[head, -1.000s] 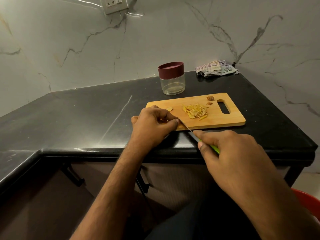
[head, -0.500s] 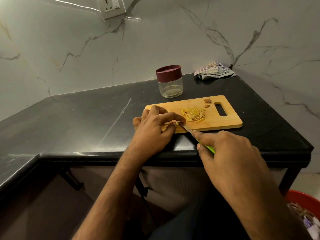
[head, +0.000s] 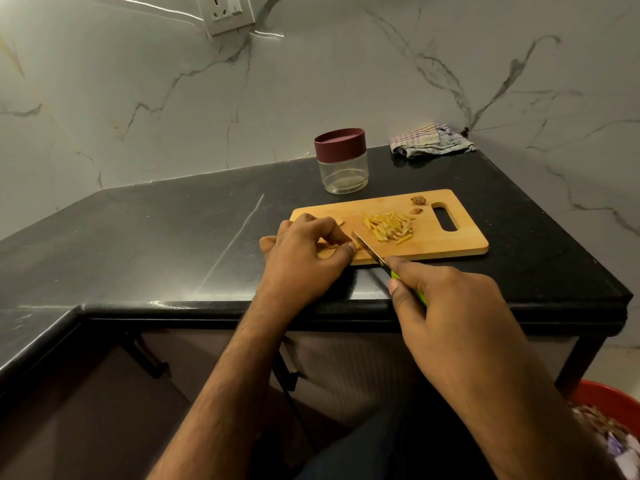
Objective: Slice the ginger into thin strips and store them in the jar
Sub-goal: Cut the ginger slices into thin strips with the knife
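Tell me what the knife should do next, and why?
Probably press the knife down for one more thin cut. Its blade rests beside the left hand, which pins a ginger piece to the cutting board. A pile of ginger strips lies ready, but the jar is lidded and looks empty.

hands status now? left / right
Left hand: fingers curled, pinching a small pale ginger piece on the wooden cutting board.
Right hand: grip closed round the green-handled knife.
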